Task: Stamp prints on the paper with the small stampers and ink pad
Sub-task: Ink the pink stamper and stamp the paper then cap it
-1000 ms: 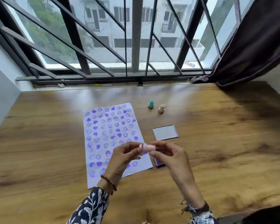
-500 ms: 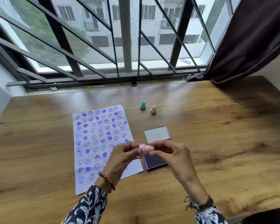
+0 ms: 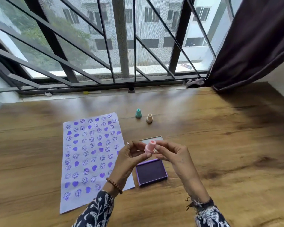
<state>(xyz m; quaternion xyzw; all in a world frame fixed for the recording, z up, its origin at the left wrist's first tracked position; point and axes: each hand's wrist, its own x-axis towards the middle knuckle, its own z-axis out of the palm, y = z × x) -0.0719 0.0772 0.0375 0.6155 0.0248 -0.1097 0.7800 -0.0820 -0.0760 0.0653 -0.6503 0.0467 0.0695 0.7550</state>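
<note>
Ink pad: open case on tabletop, dark purple pad inside, lid beyond. Pink stamper: pinched between left hand and right hand above pad, long axis tilted, round end facing up. Paper: left, covered with purple prints. Teal stamper, beige stamper: upright beyond.

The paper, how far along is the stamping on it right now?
Mostly done: the paper is nearly covered with purple smileys and hearts. In hand: the left hand and right hand hold a pink stamper above the open ink pad. Left: inking it, printing. The teal stamper and beige stamper stand aside.
</note>
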